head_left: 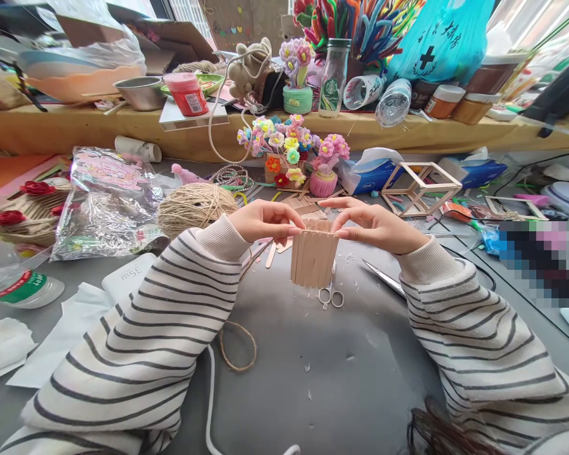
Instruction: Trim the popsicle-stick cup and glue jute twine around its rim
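A small box made of wooden craft sticks [314, 260] is held up in front of me over the grey table. My left hand [268, 221] pinches its top left corner between thumb and fingers. At the top right corner, my right hand [372, 224] grips the rim with thumb and index finger, its other fingers raised. Just behind the box's lower right side lie small scissors [330, 296], their blades partly hidden. Loose craft sticks [271, 255] are scattered beyond the box, partly covered by my hands.
A ball of twine [194, 205] sits left of my left hand. Pointed metal blades [384, 278] lie near my right sleeve. Behind are a basket of yarn flowers [284, 165], a wooden stick frame [422, 186] and a tissue pack [370, 172]. A plastic bottle [23, 287] lies at left.
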`<state>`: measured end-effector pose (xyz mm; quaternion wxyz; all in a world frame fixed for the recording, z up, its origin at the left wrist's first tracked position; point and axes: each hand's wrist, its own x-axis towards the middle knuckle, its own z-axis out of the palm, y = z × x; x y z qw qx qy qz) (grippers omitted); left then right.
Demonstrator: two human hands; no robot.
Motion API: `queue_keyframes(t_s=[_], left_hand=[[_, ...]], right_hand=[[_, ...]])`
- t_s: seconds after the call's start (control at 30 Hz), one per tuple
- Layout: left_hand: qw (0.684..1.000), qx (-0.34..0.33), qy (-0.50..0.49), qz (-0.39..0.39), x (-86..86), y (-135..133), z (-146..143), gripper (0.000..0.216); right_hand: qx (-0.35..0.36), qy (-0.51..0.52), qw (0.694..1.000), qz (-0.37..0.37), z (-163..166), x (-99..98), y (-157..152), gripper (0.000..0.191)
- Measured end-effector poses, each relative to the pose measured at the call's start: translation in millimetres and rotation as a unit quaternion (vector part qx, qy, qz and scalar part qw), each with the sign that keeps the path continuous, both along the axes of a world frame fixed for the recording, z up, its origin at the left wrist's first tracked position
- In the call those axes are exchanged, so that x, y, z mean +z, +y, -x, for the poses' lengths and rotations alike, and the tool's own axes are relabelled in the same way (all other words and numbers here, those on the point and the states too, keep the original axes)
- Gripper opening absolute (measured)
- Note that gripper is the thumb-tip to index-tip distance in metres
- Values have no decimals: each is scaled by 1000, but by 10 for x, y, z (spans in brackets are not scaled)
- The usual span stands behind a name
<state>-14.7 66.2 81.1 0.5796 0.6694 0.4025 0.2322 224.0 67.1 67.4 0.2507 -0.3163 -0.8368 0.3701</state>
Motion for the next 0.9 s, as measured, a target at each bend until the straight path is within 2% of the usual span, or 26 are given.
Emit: queue_keyframes(t_s=[0.27,0.53,0.7,0.9], left_hand=[[999,-23,-9,33,16,2,8,25],[998,-69,10,9,33,15,36,28],[998,-49,26,-6,73,-19,39,23],[998,-47,32,10,23,32,25,22]], right_hand=[[9,-8,1000,-6,13,16,-13,22],[12,-8,1000,-10,12,10,-12,22],[12,-8,1000,-8,11,7,-8,23],[8,-7,1000,-7,8,11,-12,23]])
